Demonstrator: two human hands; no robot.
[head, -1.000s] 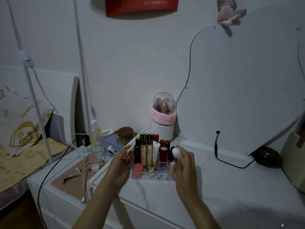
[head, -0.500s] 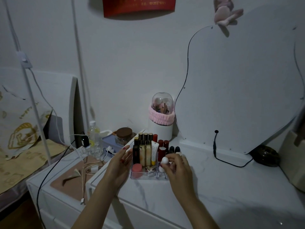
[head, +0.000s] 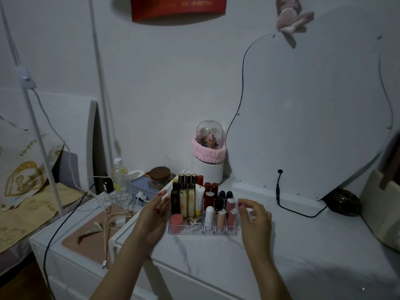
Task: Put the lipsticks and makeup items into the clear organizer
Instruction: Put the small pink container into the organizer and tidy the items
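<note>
At the far left a patterned yellow cloth (head: 19, 191) lay draped, and next to it a lower white cabinet (head: 71, 263) carried a pinkish mat (head: 86, 239) with loose cables (head: 114, 217), a clear plastic bottle (head: 119, 180) and a brown-lidded glass jar (head: 159, 177) toward its back edge. On the wall above hung a red banner (head: 178, 6) with small gold print, of which only a run of digits, partly legible, could be made out. The left hand (head: 154, 215) was open, fingers straight with red-painted nails, pressed flat against the left wall of the clear organizer (head: 203, 231), holding nothing. The organizer stood near the left front part of the white marble-patterned tabletop (head: 303, 256); it was a see-through tray with small upright cells, packed with gold-capped and red lipsticks at the back, two cream bottles, a white tube with a yellow cap (head: 199, 199), a pink round pot (head: 176, 219) at its front left, a white stick (head: 209, 215) and pale pink tubes (head: 227, 217) along the front. Behind it stood a white canister with a clear dome and pink fluffy band (head: 207, 156). The right hand (head: 255, 215) hovered just beside the organizer's right end, fingers loosely curled and empty. Further right a wavy-edged mirror (head: 313, 115) leaned on the wall, a black cord (head: 279, 191) trailing from it, with a dark round object (head: 343, 203) by the tabletop's back right.
</note>
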